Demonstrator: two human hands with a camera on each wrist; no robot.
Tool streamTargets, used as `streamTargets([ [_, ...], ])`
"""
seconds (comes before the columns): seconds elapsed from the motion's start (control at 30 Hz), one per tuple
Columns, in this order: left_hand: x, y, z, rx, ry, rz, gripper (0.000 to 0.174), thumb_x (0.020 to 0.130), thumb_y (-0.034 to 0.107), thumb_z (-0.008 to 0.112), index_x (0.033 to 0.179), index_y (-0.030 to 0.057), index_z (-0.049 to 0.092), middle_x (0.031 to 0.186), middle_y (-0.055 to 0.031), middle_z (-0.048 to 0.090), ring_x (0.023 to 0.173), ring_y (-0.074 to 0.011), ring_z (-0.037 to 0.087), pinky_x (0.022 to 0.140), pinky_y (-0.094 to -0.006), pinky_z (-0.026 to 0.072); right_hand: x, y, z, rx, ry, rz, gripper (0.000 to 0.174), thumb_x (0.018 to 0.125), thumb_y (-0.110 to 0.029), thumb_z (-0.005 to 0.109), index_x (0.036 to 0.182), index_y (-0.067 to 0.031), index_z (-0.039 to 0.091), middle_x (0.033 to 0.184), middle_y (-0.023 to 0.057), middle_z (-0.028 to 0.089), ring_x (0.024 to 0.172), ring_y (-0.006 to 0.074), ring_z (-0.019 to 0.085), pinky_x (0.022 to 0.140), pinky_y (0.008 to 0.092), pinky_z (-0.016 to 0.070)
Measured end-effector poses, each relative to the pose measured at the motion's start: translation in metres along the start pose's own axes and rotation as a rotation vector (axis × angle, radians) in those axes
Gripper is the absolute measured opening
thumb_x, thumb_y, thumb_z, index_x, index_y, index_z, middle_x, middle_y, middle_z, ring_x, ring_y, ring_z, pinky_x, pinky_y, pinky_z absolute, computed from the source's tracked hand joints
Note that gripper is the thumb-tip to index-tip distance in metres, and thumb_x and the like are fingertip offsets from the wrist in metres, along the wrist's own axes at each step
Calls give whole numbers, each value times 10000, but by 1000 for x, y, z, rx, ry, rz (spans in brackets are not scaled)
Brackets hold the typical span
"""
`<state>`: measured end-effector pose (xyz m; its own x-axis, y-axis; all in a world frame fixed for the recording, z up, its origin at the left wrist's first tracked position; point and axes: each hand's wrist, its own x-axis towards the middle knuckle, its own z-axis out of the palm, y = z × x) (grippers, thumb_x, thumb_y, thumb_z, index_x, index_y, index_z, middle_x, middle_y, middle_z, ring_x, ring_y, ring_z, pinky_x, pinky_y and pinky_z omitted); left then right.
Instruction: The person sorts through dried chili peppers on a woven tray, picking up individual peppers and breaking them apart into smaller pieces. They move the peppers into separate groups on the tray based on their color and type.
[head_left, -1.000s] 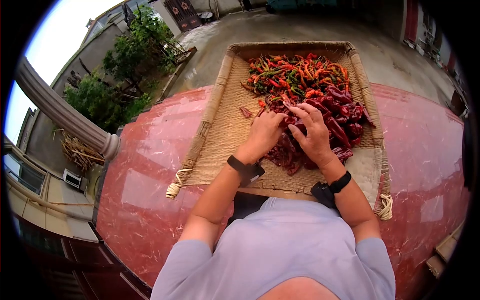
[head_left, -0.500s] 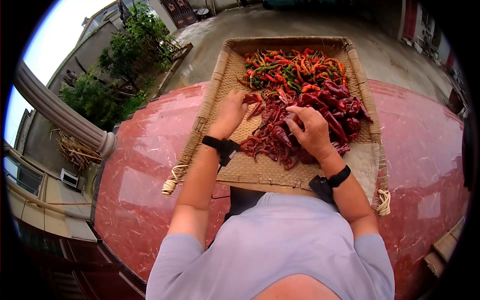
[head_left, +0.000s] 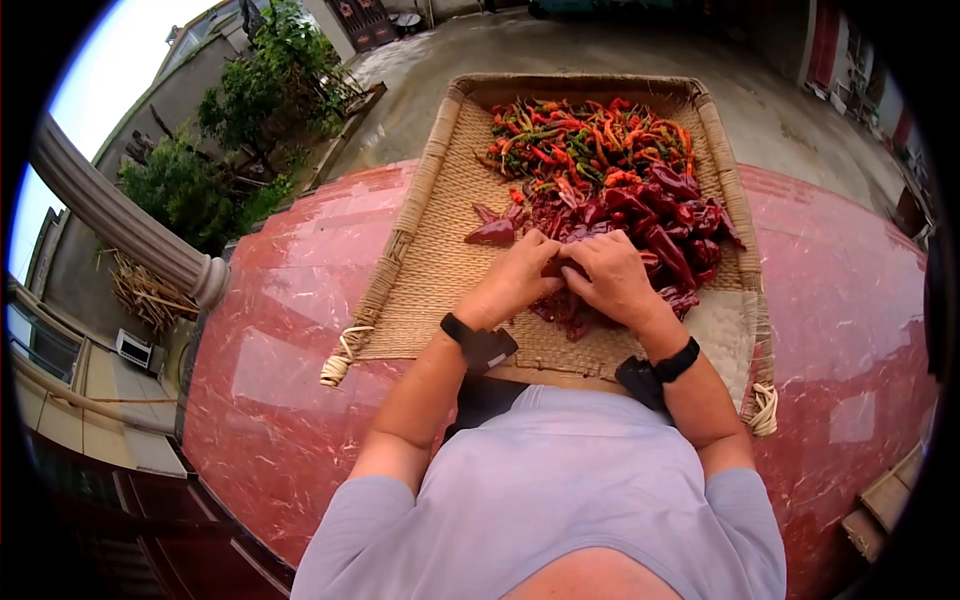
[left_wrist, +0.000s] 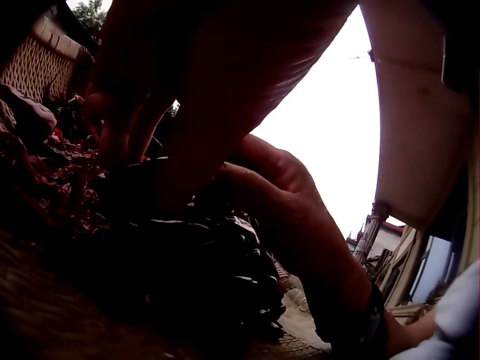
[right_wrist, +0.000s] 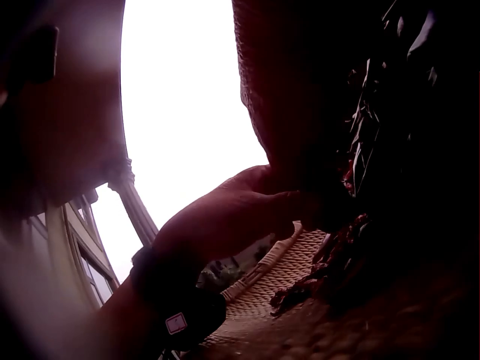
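Both hands meet over the near part of a heap of dark red dried peppers [head_left: 690,215]. The left hand [head_left: 512,282] and the right hand [head_left: 615,278] pinch one dark red pepper [head_left: 568,266] between them, thumbs close together. Most of that pepper is hidden by the fingers. In the left wrist view the right hand [left_wrist: 274,191] reaches in from the right, and much of the scene is dark. The right wrist view has the left hand [right_wrist: 225,217] with its fingers lost in shadow. A dark red pepper [head_left: 490,232] lies apart, left of the heap.
The peppers lie in a large woven tray [head_left: 420,290] with a raised rim. Thin red, orange and green chillies [head_left: 590,140] fill its far end. A pale flat piece [head_left: 725,335] covers its near right corner. Red marble floor [head_left: 300,330] surrounds it; a column [head_left: 130,220] stands left.
The left hand carried a dark red pepper to the left side of the tray, left it there, and came back beside the right hand. The right hand has closed in on another pepper.
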<state>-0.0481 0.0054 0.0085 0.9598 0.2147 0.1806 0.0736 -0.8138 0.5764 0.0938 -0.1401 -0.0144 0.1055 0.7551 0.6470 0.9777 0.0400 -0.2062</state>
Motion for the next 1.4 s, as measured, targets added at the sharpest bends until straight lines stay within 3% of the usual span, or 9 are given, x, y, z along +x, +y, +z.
streamTargets([
  [0.27, 8, -40, -19, 98, 366, -148, 248, 880, 170, 712, 1053, -5, 683, 951, -207, 605, 949, -406, 616, 841, -466, 500, 11, -3, -13, -196, 354, 71, 311, 794, -68, 749, 1096, -114, 691, 954, 25, 663, 970, 229, 596, 981, 408, 403],
  [0.43, 14, -76, -42, 211, 607, -260, 259, 874, 169, 717, 1037, -27, 672, 1085, -216, 587, 1012, -423, 603, 863, -473, 496, 1, 4, -6, -331, 150, 237, 404, 771, -126, 767, 1160, -121, 657, 1093, 31, 637, 1143, 245, 526, 1131, 529, 286],
  [0.77, 31, -70, -30, 351, -251, -250, 301, 945, 39, 502, 1178, 60, 691, 1173, -218, 598, 1108, -408, 572, 959, -481, 475, -6, 11, 4, -428, 25, 261, 460, 772, -99, 728, 1218, -123, 618, 1149, 41, 613, 1207, 261, 495, 1189, 576, 198],
  [1.0, 47, -86, -29, 444, -286, -347, 607, 915, -54, 456, 1494, 128, 472, 1383, -260, 457, 1210, -434, 514, 1021, -520, 452, -2, 12, -2, -394, -15, 299, 514, 737, -50, 772, 1224, -147, 640, 1056, 10, 654, 1172, 238, 525, 1187, 577, 198],
  [1.07, 49, -105, -22, 477, -179, -374, 656, 900, -74, 444, 1529, 115, 424, 1399, -268, 437, 1202, -443, 516, 1033, -527, 446, 2, 9, -6, -328, 131, 241, 512, 741, -29, 777, 1222, -151, 649, 1048, 1, 668, 1118, 241, 560, 1169, 558, 249],
  [1.1, 51, -106, -25, 490, -161, -403, 519, 938, -26, 478, 1455, 5, 434, 1399, -266, 448, 1250, -470, 489, 975, -540, 489, 3, 8, -7, -296, 205, 212, 512, 743, -18, 780, 1220, -153, 654, 1044, -4, 675, 1091, 243, 577, 1161, 548, 275],
  [1.2, 53, -107, -31, 444, -175, -536, 607, 909, 26, 524, 1506, 75, 429, 1403, -260, 469, 1251, -441, 506, 1008, -494, 467, 7, 11, -5, -69, 386, 160, 492, 784, -8, 755, 1241, -165, 660, 1046, 8, 692, 1003, 271, 620, 1102, 498, 374],
  [1.23, 48, -105, -34, 438, -127, -420, 558, 918, 129, 615, 1455, 58, 482, 1276, -241, 579, 1180, -407, 566, 956, -465, 494, 11, 11, -10, -48, 462, 79, 537, 807, 26, 723, 1292, -191, 643, 1050, 25, 703, 936, 292, 647, 963, 420, 486],
  [1.4, 16, 2, -47, -109, -73, -104, 531, 899, 249, 749, 1347, 26, 573, 970, -125, 651, 858, -234, 630, 786, -364, 524, 7, 4, -11, 81, 352, 149, 592, 802, -17, 755, 1347, -162, 573, 959, 63, 676, 841, 291, 648, 732, 391, 528],
])
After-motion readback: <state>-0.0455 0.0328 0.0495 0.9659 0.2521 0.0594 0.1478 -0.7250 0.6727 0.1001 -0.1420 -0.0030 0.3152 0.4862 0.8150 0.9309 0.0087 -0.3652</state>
